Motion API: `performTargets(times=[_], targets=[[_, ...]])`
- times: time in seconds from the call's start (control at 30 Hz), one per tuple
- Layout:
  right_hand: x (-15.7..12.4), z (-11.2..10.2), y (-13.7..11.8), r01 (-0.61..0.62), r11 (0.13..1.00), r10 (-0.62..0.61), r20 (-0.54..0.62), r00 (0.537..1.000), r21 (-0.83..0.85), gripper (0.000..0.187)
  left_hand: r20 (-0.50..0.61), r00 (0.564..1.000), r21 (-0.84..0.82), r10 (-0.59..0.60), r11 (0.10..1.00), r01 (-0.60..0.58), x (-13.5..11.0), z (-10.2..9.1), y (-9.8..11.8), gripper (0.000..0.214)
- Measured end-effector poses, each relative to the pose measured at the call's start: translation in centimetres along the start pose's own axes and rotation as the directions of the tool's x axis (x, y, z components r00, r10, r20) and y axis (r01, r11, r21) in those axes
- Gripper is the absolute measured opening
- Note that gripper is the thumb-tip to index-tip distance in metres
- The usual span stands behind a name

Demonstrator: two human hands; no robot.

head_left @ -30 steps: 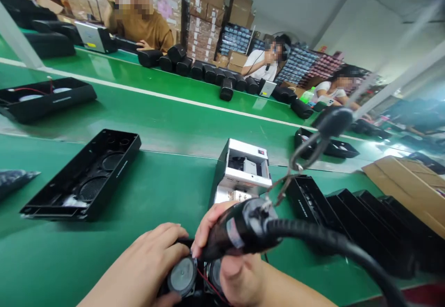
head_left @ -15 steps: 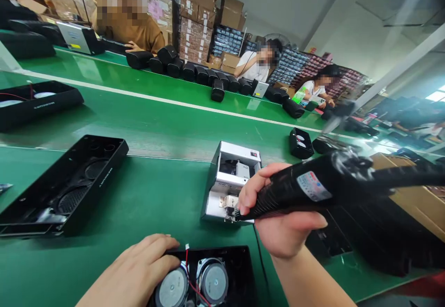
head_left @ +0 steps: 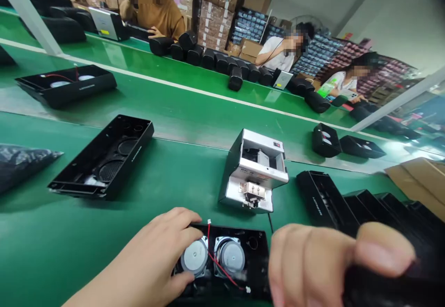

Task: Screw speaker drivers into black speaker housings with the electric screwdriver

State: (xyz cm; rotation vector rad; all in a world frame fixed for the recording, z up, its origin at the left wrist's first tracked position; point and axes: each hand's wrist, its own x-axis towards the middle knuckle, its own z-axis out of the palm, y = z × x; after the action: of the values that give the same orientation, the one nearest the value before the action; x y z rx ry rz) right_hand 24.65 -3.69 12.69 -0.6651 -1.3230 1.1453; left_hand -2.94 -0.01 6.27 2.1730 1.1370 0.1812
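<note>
Left hand (head_left: 162, 249) held an open speaker case (head_left: 251, 258), right hand (head_left: 321, 258), apart, clasped a black tool (head_left: 385, 291), white machine (head_left: 259, 175) stood beyond both.

I see that the left hand (head_left: 168, 242) could pass forward over the green tabletop (head_left: 187, 177), between the open black case (head_left: 104, 159) and the white machine (head_left: 257, 173). For the right hand (head_left: 313, 260) the way is more narrow, because this machine stands just beyond the speaker housing (head_left: 257, 253) and a row of black cases (head_left: 363, 205) blocks the right side.

1 head camera looks down across the table (head_left: 184, 177).
</note>
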Motion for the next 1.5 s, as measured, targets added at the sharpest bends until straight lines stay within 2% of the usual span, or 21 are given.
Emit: performTargets(times=[0.07, 0.1, 0.23, 0.4, 0.57, 0.67, 0.77, 0.9, 0.97, 1.1, 1.17, 1.2, 1.27, 1.3, 1.43, 1.5], targets=[[-0.6, 0.6, 1.4, -0.020, 0.997, 0.010, 0.122, 0.992, 0.079, 0.014, -0.001, 1.000, 0.002, 0.012, 1.000, -0.012, 0.1, -0.1, 0.3, 0.050], [-0.7, 1.0, 2.4, -0.021, 0.992, 0.002, 0.147, 0.989, 0.127, 0.014, -0.001, 1.000, 0.005, 0.016, 1.000, -0.016, 0.1, -0.1, 0.4, 0.048], [-1.4, 2.1, 5.4, 0.018, 0.975, -0.058, 0.173, 0.983, 0.222, 0.016, -0.012, 0.999, 0.011, 0.045, 0.999, -0.044, 0.1, 0.2, 0.4, 0.042], [-2.3, 1.4, 6.6, 0.058, 0.980, -0.090, 0.164, 0.982, 0.190, 0.026, -0.015, 0.996, -0.003, 0.093, 0.996, -0.093, 0.0, 0.4, 0.0, 0.036], [-1.6, 0.8, 7.1, 0.065, 0.973, -0.120, 0.245, 0.962, 0.222, 0.029, -0.015, 0.996, -0.002, 0.093, 0.996, -0.093, 0.1, 0.3, 0.2, 0.032], [-1.3, 1.0, 7.0, 0.021, 0.980, -0.068, 0.234, 0.970, 0.198, 0.024, -0.008, 0.996, 0.003, 0.093, 0.996, -0.093, 0.3, 0.2, 0.4, 0.026], [-1.6, 1.7, 6.7, 0.047, 0.980, -0.091, 0.226, 0.970, 0.192, 0.027, -0.003, 0.996, -0.003, 0.090, 0.996, -0.090, 0.4, 0.1, 0.5, 0.025], [-2.3, 3.0, 6.2, 0.075, 0.986, -0.088, 0.083, 0.993, 0.149, 0.027, 0.003, 0.997, -0.018, 0.079, 0.997, -0.078, 0.2, 0.1, 0.4, 0.024], [-2.3, 3.5, 6.0, 0.083, 0.988, -0.092, 0.070, 0.993, 0.127, 0.028, -0.004, 0.997, -0.019, 0.079, 0.997, -0.080, 0.2, 0.1, 0.4, 0.023], [-2.1, 3.3, 5.4, 0.089, 0.994, -0.100, 0.218, 0.971, 0.056, 0.032, -0.028, 0.995, -0.007, 0.093, 0.996, -0.093, 0.2, 0.2, 0.4, 0.024], [-2.2, 3.1, 5.1, 0.037, 0.998, -0.015, 0.349, 0.937, -0.058, 0.029, -0.021, 0.996, 0.004, 0.088, 0.996, -0.088, 0.2, 0.2, 0.6, 0.027], [-2.2, 3.0, 4.9, 0.002, 0.992, 0.051, 0.420, 0.906, -0.125, 0.028, -0.012, 0.997, 0.009, 0.081, 0.997, -0.081, 0.1, 0.2, 0.7, 0.029], [-2.3, 3.2, 4.9, -0.033, 0.974, 0.143, 0.496, 0.857, -0.225, 0.029, 0.007, 0.998, 0.012, 0.059, 0.998, -0.059, 0.0, 0.2, 0.9, 0.030], [-2.3, 3.4, 5.0, -0.008, 0.973, 0.128, 0.510, 0.851, -0.232, 0.028, 0.013, 0.999, 0.009, 0.051, 0.999, -0.052, -0.1, 0.2, 0.9, 0.030], [-2.5, 4.2, 6.3, 0.180, 0.976, -0.115, 0.417, 0.902, -0.121, 0.020, -0.006, 0.998, -0.011, 0.063, 0.998, -0.063, -0.4, 0.3, 0.9, 0.036], [-3.2, 4.3, 7.1, 0.183, 0.979, -0.134, 0.386, 0.913, -0.094, 0.019, -0.015, 0.997, -0.012, 0.074, 0.997, -0.074, -0.6, 0.3, 0.7, 0.039]])
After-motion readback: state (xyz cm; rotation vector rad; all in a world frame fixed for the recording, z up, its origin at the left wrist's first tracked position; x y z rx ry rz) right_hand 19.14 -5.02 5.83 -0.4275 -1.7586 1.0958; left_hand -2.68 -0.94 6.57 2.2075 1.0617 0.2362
